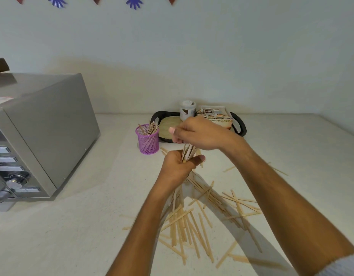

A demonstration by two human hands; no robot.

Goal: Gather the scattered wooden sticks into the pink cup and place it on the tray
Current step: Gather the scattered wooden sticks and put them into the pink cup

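Both hands meet over the table [72,226], just this side of the tray [240,126]. Left hand [177,166] is fisted around the lower end of a bundle of sticks [188,152], grip clamped on it, thumb pointing right. Right hand [200,134] sits directly above, fingers curled over the bundle's top end, pinching it too. Bundle runs near upright btwn the two grips, tilted a bit.

Pink cup [147,139], mesh, stands upright on the table, left of & slightly beyond both grips, apart from them, just beside the tray's near-left corner, not on it. It already holds a lean of sticks.

Loose sticks [202,216] lie scattered on the table below & nearer than the left grip, mostly btwn the two forearms, some crossing; a few more lie out to the right, under & past the right forearm.

Tray is partly hidden behind the right hand; a white jar [187,109] & a printed box [215,114] sit on it. Grey appliance [42,126] stands far left.
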